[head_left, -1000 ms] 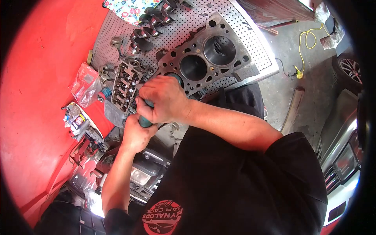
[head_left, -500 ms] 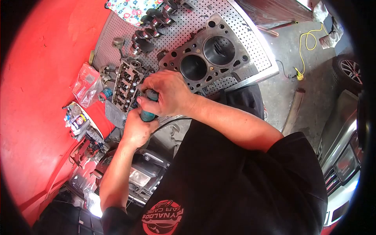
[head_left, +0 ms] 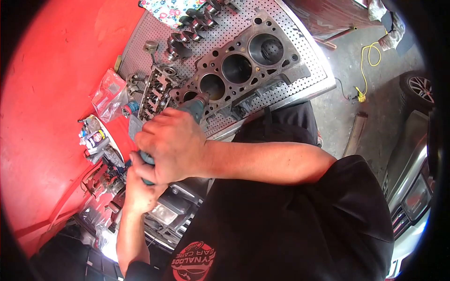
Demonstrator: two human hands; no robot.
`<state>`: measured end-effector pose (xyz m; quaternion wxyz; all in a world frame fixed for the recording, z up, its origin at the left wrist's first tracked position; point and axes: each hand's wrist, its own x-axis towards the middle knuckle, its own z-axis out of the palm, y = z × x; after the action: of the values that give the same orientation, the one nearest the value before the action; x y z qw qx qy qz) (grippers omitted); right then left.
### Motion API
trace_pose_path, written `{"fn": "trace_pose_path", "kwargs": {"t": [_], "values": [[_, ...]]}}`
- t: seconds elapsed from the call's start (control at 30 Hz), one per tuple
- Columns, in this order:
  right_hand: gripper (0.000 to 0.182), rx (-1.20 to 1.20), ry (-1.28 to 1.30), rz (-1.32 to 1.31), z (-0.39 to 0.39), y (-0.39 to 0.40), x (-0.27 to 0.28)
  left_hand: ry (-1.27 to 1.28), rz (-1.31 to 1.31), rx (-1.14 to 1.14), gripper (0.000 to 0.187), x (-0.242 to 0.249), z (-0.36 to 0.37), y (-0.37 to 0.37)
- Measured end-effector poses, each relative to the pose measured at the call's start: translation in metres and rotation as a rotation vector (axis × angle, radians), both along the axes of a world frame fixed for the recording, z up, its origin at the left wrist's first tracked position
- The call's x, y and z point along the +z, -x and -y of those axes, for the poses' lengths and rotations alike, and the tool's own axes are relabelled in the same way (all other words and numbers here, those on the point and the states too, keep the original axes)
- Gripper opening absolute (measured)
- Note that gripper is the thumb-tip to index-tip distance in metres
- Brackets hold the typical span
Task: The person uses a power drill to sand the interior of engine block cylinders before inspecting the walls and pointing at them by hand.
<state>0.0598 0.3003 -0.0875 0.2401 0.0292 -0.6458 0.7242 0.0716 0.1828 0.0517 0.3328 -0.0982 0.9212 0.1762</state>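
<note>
You have the green power tool [head_left: 196, 110] in both hands, in front of you and just off the table's near-left stretch. Its long axis runs slantwise, from the rear end at your left hand [head_left: 144, 193] up and rightward to the nose. Your right hand [head_left: 172, 146] is wrapped over the body; your left is closed around the rear, partly hidden behind the right.

The nose points away from you, over the engine block [head_left: 251, 56], beside the third bore from the right; you can't tell from here whether it touches the metal. The block lies slantwise too, its right end higher in view.

The cylinder head [head_left: 154, 92] sits close on your left, making that side tight. Beyond the block lies the crankshaft [head_left: 194, 24], with a strip of perforated table [head_left: 315, 57] between. More perforated surface shows right of the block, up to the bright metal edge.
</note>
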Motion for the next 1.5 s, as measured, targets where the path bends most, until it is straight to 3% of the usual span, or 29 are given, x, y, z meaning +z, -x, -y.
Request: {"fn": "trace_pose_path", "kwargs": {"t": [0.17, 0.37, 0.57, 0.67, 0.83, 1.5], "values": [[0.025, 0.021, -0.025, -0.029, -0.002, -0.002, 0.019, 0.023, -0.041, 0.014, 0.040, 0.017, 0.002, -0.006], [0.024, -0.001, -0.014, -0.042, -0.003, -0.001, 0.018, 0.068, 0.050, -0.068, 0.039, 0.017, 0.035, -0.007], [0.023, -0.009, 0.009, -0.045, 0.000, 0.006, -0.002, -0.011, -0.035, 0.032, 0.040, -0.002, -0.001, 0.003], [0.023, -0.004, -0.001, -0.026, 0.000, 0.007, -0.013, -0.012, -0.008, 0.037, 0.040, -0.014, -0.002, 0.006], [0.022, 0.043, 0.007, 0.017, 0.002, 0.009, -0.030, -0.003, 0.059, 0.010, 0.018, -0.029, -0.003, 0.014], [0.018, 0.075, -0.013, 0.209, -0.009, 0.035, -0.099, 0.031, 0.256, 0.075, 0.009, -0.116, 0.003, 0.052]]}}
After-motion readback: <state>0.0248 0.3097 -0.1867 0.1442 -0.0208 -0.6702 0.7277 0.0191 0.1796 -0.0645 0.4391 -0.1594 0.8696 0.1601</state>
